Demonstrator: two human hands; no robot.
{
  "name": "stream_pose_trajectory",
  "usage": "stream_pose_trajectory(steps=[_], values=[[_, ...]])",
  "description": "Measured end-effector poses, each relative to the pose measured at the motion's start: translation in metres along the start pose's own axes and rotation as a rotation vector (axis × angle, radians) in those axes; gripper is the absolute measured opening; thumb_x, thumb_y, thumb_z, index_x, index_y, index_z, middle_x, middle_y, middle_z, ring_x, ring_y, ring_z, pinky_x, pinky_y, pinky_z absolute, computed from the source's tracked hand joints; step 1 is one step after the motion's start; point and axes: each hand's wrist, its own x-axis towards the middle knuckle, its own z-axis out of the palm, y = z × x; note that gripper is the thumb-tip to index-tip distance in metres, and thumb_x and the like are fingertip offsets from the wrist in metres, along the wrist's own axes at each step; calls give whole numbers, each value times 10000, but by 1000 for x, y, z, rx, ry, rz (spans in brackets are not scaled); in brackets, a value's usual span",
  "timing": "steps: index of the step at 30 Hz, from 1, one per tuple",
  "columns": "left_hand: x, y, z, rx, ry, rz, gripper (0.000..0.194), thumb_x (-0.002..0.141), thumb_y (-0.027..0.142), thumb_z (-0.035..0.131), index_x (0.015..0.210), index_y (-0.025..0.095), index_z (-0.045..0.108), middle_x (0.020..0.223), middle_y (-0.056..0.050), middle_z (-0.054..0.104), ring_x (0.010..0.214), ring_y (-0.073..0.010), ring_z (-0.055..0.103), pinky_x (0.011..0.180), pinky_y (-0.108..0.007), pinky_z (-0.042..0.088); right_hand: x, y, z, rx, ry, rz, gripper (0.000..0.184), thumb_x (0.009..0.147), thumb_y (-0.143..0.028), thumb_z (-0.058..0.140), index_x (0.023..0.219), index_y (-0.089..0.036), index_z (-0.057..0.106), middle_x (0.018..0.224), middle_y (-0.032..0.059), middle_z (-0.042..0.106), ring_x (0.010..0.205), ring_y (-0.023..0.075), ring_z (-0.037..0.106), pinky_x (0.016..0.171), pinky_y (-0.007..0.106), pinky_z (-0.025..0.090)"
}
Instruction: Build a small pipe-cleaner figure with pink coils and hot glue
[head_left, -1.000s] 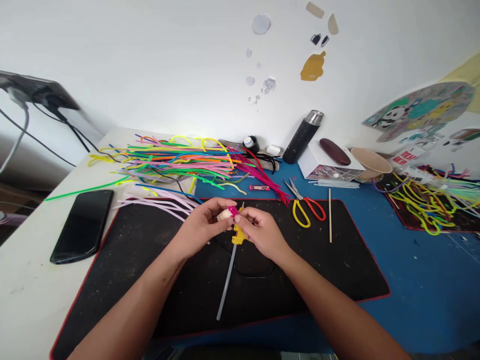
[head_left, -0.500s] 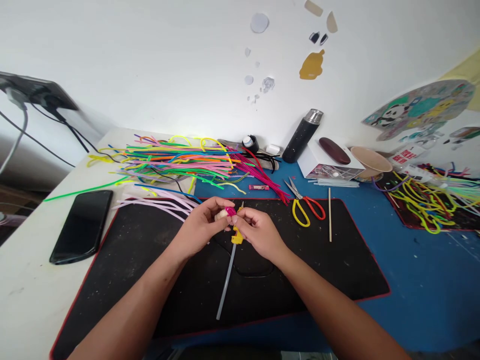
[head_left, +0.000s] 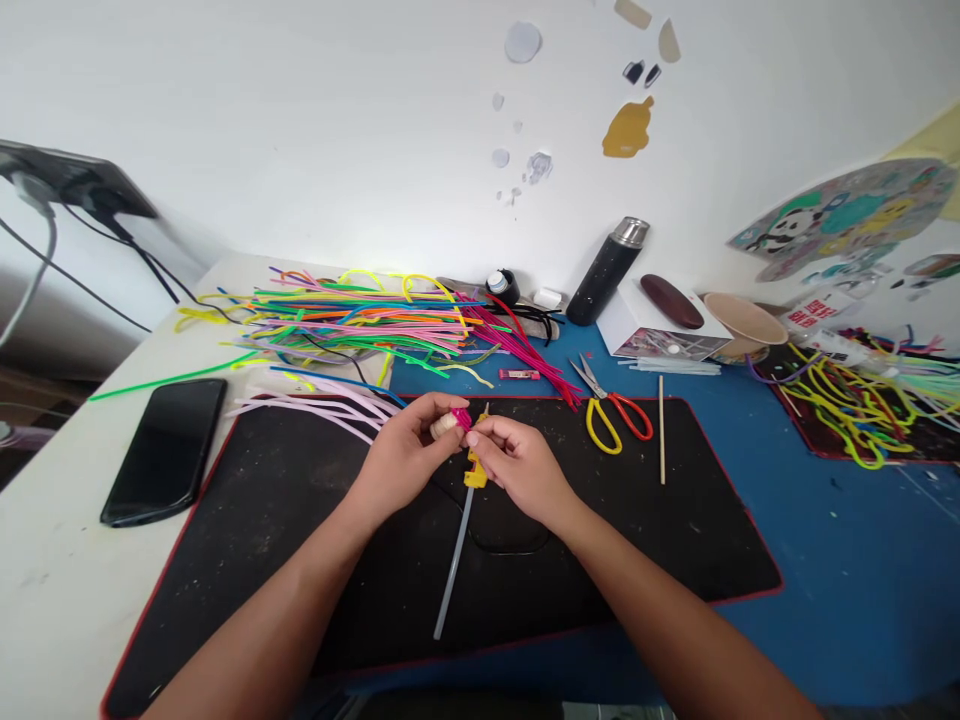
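Between thumb and fingers, my left hand [head_left: 405, 450] pinches a small cream and magenta piece that looks made of coiled pipe cleaner [head_left: 447, 424]. My right hand [head_left: 517, 462] has its thumb and forefinger closed at the magenta end of that piece; the fingers hide whatever lies between them. Below the hands, a yellow glue gun [head_left: 475, 474] rests on the black mat [head_left: 600, 560], partly covered by the fingers. A long translucent glue stick [head_left: 454, 565] sticks out of its rear towards me.
Bundled colourful pipe cleaners [head_left: 360, 320] lie at the back left, beside a black phone [head_left: 165, 450]. Scissors [head_left: 604, 410] and a thin wooden stick [head_left: 661, 430] are right of my hands. A dark thermos [head_left: 607, 270] and white box [head_left: 652, 330] stand by the wall.
The cream and magenta piece has turned slightly between my fingers, showing more of its cream part. Both hands stay in nearly the same place.
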Motion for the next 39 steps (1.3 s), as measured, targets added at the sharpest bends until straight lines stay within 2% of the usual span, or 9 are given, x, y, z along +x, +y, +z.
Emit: stream_pose_trajectory(steps=[5, 14, 20, 23, 26, 30, 34, 39], values=[[-1, 1, 0, 118, 28, -40, 378, 895, 424, 775, 1215, 222, 779, 1131, -72, 809, 959, -244, 730, 855, -343, 549, -5, -5, -4, 5, -43, 29, 320, 961, -512, 679, 963, -194, 707, 590, -65, 549, 481, 105, 470, 485, 247, 385], [0, 1, 1, 50, 22, 5, 370, 836, 422, 829, 1146, 221, 802, 1134, -79, 819, 1070, -286, 748, 966, -389, 575, -12, -30, -17, 2, -167, 9, 404, 1002, -560, 655, 1054, -174, 765, 656, -24, 647, 489, 102, 531, 512, 250, 415], [2, 6, -1, -153, -65, -117, 458, 780, 497, 900, 1112, 200, 799, 987, -65, 816, 807, -217, 735, 802, -369, 622, -9, -39, -19, 63, -182, -31, 494, 988, -635, 651, 1078, -171, 797, 645, -17, 640, 501, 115, 533, 516, 262, 423], [3, 9, -2, -249, -70, -173, 476, 732, 494, 942, 1073, 191, 808, 956, -70, 818, 813, -223, 747, 773, -353, 626, -6, -37, -16, 32, -131, -46, 454, 972, -616, 670, 1065, -190, 797, 669, -8, 653, 537, 136, 556, 533, 275, 440], [3, 10, -2, -344, -43, -199, 481, 722, 481, 954, 1069, 182, 808, 950, -70, 819, 818, -217, 757, 770, -334, 623, -4, -27, -13, -64, 9, -94, 335, 962, -525, 692, 985, -206, 791, 743, 11, 682, 619, 153, 579, 574, 279, 438], [2, 11, -2, -371, -30, -211, 451, 724, 462, 959, 1049, 191, 804, 946, -63, 817, 806, -213, 768, 784, -328, 619, -2, -9, -11, -146, 143, -110, 253, 961, -444, 684, 1008, -211, 772, 750, 3, 653, 649, 157, 548, 602, 282, 411], [1, 11, 1, -331, -45, -167, 437, 756, 481, 934, 1043, 187, 786, 969, -64, 807, 803, -204, 752, 780, -332, 624, -2, 1, -6, -108, 145, -101, 314, 947, -435, 704, 1167, -211, 722, 690, -47, 550, 615, 152, 513, 597, 284, 405], [0, 8, 5, -254, -53, -66, 413, 818, 465, 896, 1092, 191, 751, 961, -32, 760, 787, -168, 714, 755, -312, 634, -1, 5, 3, -26, 126, -88, 358, 959, -456, 690, 1216, -207, 697, 706, -45, 565, 634, 157, 555, 603, 284, 426]])
